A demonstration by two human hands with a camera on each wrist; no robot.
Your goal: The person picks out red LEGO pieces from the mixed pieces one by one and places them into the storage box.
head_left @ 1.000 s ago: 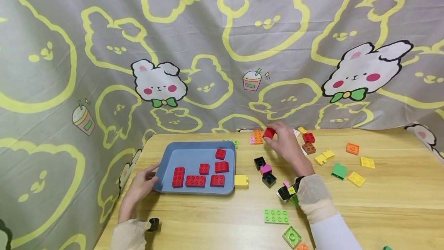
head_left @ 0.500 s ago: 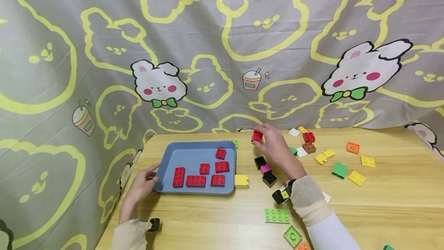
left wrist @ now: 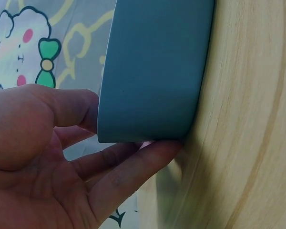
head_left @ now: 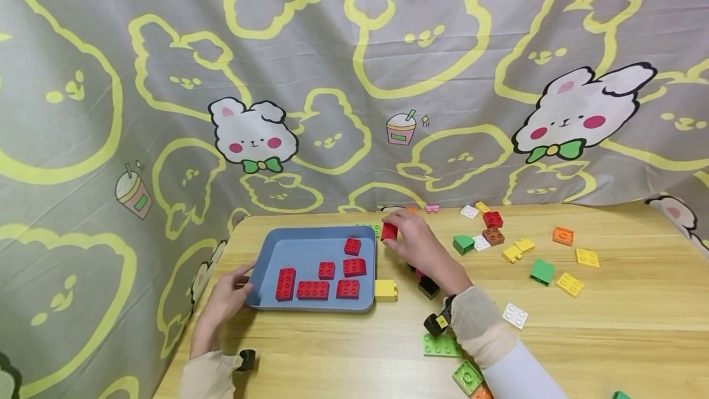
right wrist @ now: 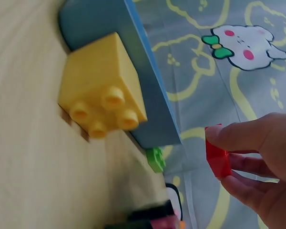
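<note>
Pinched between the thumb and fingertips of my right hand (head_left: 418, 242) is a red toy brick (right wrist: 216, 151), held up just beyond the right wall of the blue tray (head_left: 310, 242). My left hand (head_left: 224, 297) holds the tray at its left end. In the left wrist view its thumb bends at the rim and its fingers lie against the outer wall. Several red bricks (head_left: 312, 289) lie apart from one another inside the tray, some with studs up. A yellow brick (right wrist: 95, 81) stands against the tray's right side, below my right hand.
Black bricks (head_left: 429, 287) sit partly hidden under my right forearm. Loose bricks are scattered to the right, among them a red brick (head_left: 492, 219), a brown brick (head_left: 493, 236) and a green brick (head_left: 542, 271). A patterned curtain (head_left: 332, 79) hangs along the table's back edge.
My right hand has moved left with the red brick, from the back middle of the table to beside the tray. My left hand and the tray have stayed in place.
</note>
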